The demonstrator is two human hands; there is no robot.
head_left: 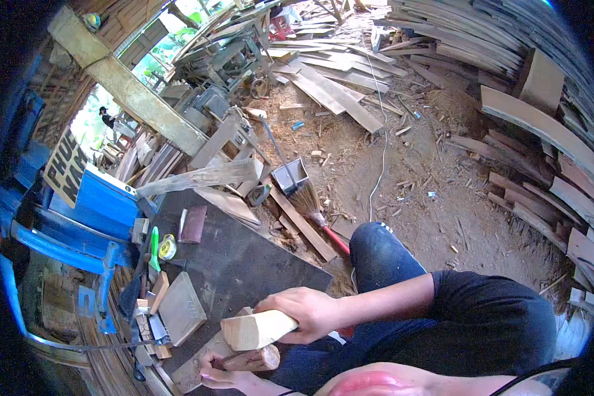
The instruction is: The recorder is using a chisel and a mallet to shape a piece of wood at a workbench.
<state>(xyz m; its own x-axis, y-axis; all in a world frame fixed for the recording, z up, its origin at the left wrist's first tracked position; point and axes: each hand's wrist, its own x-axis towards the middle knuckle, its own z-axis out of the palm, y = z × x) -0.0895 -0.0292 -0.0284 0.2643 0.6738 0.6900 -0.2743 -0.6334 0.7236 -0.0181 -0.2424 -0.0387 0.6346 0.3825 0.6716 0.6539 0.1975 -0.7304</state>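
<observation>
My right hand is closed round a pale, thick wooden block, tilted over the dark work board. Just below that block, my left hand grips a brownish piece of wood with a rounded end. A flat wooden piece lies under the left fingers. How the wooden pieces touch is partly hidden by the block and my hands. Left of them on the work board rest a flat greyish wood block, a green-handled tool, a yellow tape roll and a brown folded sheet.
A blue metal frame stands along the left. Beyond the work board lie a straw broom and a dustpan. A white cable crosses the littered floor. Stacked planks line the right; more boards lie far ahead.
</observation>
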